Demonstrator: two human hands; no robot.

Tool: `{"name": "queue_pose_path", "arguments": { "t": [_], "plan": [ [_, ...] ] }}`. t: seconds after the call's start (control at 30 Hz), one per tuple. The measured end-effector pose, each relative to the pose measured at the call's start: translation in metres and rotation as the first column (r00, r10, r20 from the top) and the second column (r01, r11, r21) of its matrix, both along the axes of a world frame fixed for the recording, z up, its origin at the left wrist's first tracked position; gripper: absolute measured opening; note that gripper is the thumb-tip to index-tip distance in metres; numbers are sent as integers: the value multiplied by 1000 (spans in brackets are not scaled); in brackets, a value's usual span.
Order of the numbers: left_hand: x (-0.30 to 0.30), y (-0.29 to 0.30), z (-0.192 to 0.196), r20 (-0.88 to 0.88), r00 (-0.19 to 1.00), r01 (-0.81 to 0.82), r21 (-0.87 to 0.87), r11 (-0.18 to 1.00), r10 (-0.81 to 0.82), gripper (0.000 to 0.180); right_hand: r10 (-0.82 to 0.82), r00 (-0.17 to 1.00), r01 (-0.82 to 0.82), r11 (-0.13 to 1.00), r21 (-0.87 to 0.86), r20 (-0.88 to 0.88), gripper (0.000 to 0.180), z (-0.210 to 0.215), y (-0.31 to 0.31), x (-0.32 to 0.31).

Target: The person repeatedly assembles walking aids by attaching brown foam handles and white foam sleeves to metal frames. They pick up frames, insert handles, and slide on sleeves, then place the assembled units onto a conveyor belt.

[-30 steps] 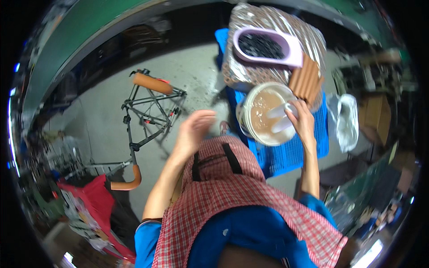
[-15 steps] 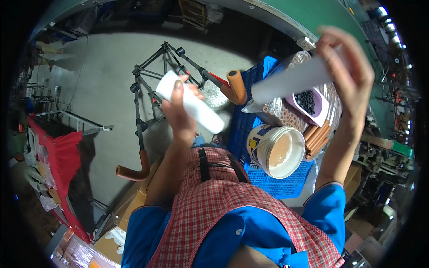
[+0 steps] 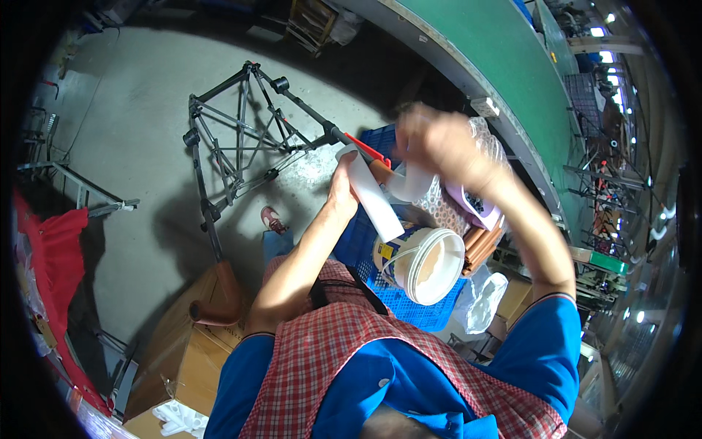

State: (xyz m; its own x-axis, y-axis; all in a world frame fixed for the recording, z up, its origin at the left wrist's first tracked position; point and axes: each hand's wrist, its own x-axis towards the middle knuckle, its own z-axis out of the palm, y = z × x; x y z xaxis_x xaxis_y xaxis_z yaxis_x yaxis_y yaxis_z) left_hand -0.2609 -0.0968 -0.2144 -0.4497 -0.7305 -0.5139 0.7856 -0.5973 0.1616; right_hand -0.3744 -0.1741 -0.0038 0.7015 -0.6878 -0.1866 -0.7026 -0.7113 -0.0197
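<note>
My left hand [image 3: 342, 189] is wrapped round the upper end of a white plastic sleeve [image 3: 376, 199], a smooth tube that slants down towards the bucket. My right hand [image 3: 442, 146] is smeared by motion but looks closed on the top of a second, translucent plastic sleeve [image 3: 417, 181]. That sleeve seems to sit around the upturned end of a curved brown foam handle [image 3: 380, 172]; the fingers hide the exact fit. The handle ends one leg of a folding black metal frame [image 3: 241, 132] on the floor. A matching brown handle [image 3: 219, 311] ends the other leg.
A white bucket [image 3: 442, 267] of tan liquid stands on a blue plastic crate [image 3: 417, 311]. Brown foam tubes [image 3: 482, 249], a lilac container [image 3: 479, 208] and a bubble-patterned bag [image 3: 446, 208] lie beyond it. A cardboard box [image 3: 172, 373] is at left, a green bench [image 3: 482, 44] at far right.
My right hand has come down and left with its sleeve to the curved handle. My left hand has moved right with the white sleeve. The view has shifted.
</note>
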Motion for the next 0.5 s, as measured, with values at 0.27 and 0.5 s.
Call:
{"name": "queue_pose_path", "arguments": {
  "t": [0.27,0.5],
  "plan": [
    [17,0,-26,117,989,104,-73,992,-95,42,-221,922,128,948,290,317,62,22,13,-8],
    [80,34,96,585,716,-46,-506,861,382,58,-478,353,308,871,382,804,29,54,37,-13]
  ]
}}
